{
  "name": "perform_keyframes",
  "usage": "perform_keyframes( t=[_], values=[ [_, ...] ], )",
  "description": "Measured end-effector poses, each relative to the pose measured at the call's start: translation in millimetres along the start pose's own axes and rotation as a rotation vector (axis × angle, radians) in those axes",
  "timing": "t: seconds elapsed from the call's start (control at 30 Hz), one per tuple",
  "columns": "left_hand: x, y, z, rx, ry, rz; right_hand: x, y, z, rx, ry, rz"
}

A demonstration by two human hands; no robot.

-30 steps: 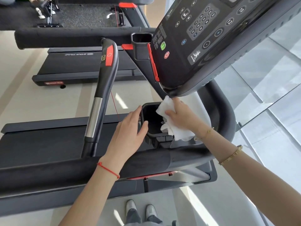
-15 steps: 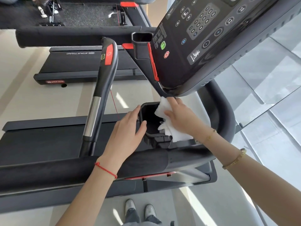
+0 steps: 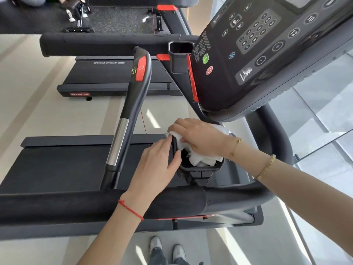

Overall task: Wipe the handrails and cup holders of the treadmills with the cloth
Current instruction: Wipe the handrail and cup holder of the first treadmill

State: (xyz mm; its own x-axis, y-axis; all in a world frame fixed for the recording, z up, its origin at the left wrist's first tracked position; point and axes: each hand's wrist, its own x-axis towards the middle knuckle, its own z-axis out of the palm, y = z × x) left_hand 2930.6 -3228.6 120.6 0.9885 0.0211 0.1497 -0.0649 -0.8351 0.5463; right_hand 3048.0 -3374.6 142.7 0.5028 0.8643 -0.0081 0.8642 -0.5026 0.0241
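Right hand [image 3: 198, 138] holds the white cloth [image 3: 202, 159], fingers curled over it, pressing it onto the far-left rim of the black cup holder [image 3: 200, 168]; bunched cloth fills most of the cup opening and spills toward the right edge. Two thin gold bracelets on the right wrist and forearm. Left hand [image 3: 156, 165] rests against the left outer wall of the same cup holder, fingers straight-ish and relaxed, thumb at the rim, fingertips touching the wall just beside the cloth; not wrapped around anything. Red string bracelet on the left wrist.

Cup holder sits just under the slanted console [image 3: 267, 54], which carries a number keypad plus green and red buttons. Padded black front handrail [image 3: 95, 205] runs across the lower frame, under both forearms. Side handrail [image 3: 131, 104] rises left of the hands, black with a chrome section and a red panel near the top; well apart from both hands. Thin red cord hangs between it and the cup holder. Second cup holder [image 3: 180, 54] farther up, beside the console's left edge, with nothing visible inside. Treadmill belt [image 3: 63, 165] lies left of the hands. Another treadmill deck [image 3: 114, 77] beyond. Person's shoes [image 3: 166, 247] show at bottom on the pale floor. Glass panel at right.
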Motion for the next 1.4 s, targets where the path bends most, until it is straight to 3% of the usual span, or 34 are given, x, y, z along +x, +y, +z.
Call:
perform_keyframes(
  t=[0.07, 0.27, 0.4, 0.5, 0.7, 0.9, 1.03, 1.17, 1.27, 1.4],
  values=[
    [0, 0, 0, -0.011, -0.010, 0.000, -3, 4, 0, 0.036, 0.017, 0.015],
    [0, -2, 0, -0.021, -0.035, -0.024, -47, 17, 8, 0.355, 0.079, 0.284],
    [0, -1, 0, -0.013, -0.034, -0.016, -27, 9, 7, 0.087, 0.049, 0.206],
    [0, -2, 0, -0.031, -0.048, -0.026, -22, 6, 4, 0.059, 0.054, 0.208],
    [0, -1, -1, -0.027, -0.058, -0.002, -63, -14, 10, 0.703, 0.199, 0.685],
    [0, -3, 1, -0.021, -0.059, 0.006, -85, -25, 8, 0.760, 0.110, 0.883],
    [0, -4, -1, -0.033, -0.061, 0.001, -105, -27, -2, 0.723, 0.180, 0.813],
    [-1, -6, -4, -0.103, -0.073, -0.001, -127, -38, -18, 0.631, 0.269, 0.514],
    [-2, -7, -5, -0.155, -0.071, 0.002, -125, -43, -25, 0.608, 0.087, 0.312],
    [-4, -5, -4, -0.183, -0.038, -0.017, -95, -52, -24, 0.468, -0.085, 0.222]
  ],
)
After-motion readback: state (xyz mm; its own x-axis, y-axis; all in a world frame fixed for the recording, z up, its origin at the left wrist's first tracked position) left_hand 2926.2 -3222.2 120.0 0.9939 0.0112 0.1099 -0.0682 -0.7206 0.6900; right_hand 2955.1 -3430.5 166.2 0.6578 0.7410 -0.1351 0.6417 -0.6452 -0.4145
